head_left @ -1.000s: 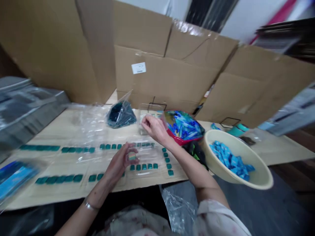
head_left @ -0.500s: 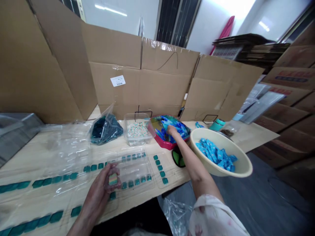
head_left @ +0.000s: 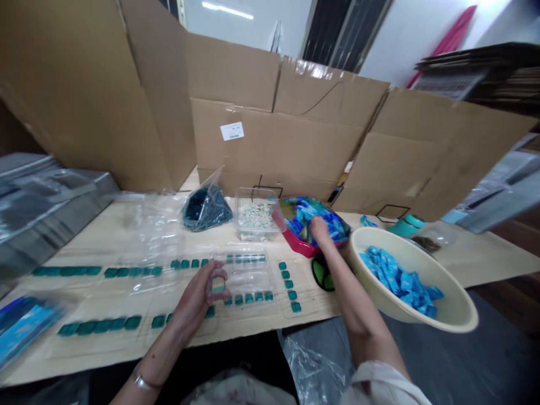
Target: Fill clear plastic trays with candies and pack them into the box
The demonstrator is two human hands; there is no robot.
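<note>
The left fingers point(head_left: 214, 270) pinched a striped block point(head_left: 217, 285); the right hand point(head_left: 319, 229) sat among blue packets point(head_left: 333, 226) (its grip hidden).

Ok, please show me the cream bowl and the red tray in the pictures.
Cream bowl point(head_left: 430, 264): head view, bare inner wall.
Red tray point(head_left: 295, 243): head view, front rim.
</note>
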